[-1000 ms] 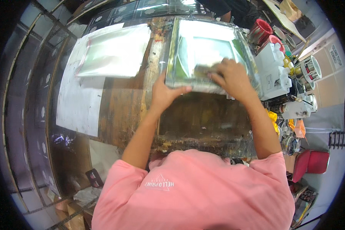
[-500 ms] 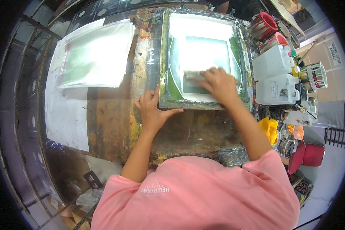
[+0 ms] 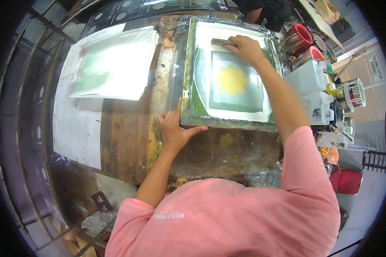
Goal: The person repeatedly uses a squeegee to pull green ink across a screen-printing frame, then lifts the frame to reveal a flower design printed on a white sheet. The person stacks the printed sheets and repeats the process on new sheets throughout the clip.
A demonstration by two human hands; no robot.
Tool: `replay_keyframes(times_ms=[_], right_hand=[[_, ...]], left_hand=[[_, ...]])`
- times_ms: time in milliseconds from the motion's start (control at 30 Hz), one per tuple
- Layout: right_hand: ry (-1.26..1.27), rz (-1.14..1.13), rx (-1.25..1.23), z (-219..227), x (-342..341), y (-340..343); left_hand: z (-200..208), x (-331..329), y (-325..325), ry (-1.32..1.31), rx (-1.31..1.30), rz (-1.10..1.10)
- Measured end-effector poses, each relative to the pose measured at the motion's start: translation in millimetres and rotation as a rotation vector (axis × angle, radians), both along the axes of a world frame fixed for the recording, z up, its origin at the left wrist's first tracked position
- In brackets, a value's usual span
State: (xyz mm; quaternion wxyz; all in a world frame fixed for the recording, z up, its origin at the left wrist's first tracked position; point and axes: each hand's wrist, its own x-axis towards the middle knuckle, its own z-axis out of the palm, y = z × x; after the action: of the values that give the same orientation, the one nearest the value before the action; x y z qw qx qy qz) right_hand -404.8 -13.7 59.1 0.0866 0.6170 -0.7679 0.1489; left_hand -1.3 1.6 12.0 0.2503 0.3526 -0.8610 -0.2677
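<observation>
A printing screen in a paint-smeared frame (image 3: 186,81) lies flat on the stained wooden table (image 3: 128,132). A yellow flower shape (image 3: 232,80) shows through its mesh, inside a grey-green rectangle with white ink around it. My right hand (image 3: 246,50) is closed on one end of a squeegee (image 3: 222,42) at the far part of the mesh; my fingers hide some of the tool. At the frame's near left corner, my left hand (image 3: 176,128) rests with thumb and fingers spread along the two edges, holding nothing.
Left of the screen lies a stack of clear plastic sheets (image 3: 116,64) over white paper (image 3: 77,128). Along the right side stand red-stained cans (image 3: 297,37), white jugs (image 3: 317,107) and a paint tin (image 3: 351,92). A person's dark sleeve (image 3: 248,6) shows beyond the table.
My right hand has moved the squeegee from the near part of the mesh to the far part. The yellow flower now shows. My left hand keeps its place at the frame corner.
</observation>
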Motion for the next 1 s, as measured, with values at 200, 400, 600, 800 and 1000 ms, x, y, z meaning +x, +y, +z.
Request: replay_keyframes(times_ms=[200, 400, 600, 800, 1000], right_hand=[[0.009, -0.034, 0.06, -8.8, 62.5, 64.1], [-0.045, -0.064, 0.215, 23.7, 166.5, 159.5], [0.001, -0.027, 0.023, 74.0, 190.7, 179.8], [0.275, -0.096, -0.341, 133.7, 174.8, 148.6], [0.269, -0.056, -0.439, 186.1, 133.5, 110.6]], left_hand=[[-4.7, -0.2, -0.1, 0.053, -0.105, -0.02], [-7.2, 2.4, 2.2, 0.076, -0.166, -0.025], [23.3, -11.1, 5.7, 0.233, 0.265, -0.007], [89.0, -48.0, 8.5, 0.845, 0.5, -0.082], [63.6, -38.2, 6.7, 0.093, -0.061, -0.056]])
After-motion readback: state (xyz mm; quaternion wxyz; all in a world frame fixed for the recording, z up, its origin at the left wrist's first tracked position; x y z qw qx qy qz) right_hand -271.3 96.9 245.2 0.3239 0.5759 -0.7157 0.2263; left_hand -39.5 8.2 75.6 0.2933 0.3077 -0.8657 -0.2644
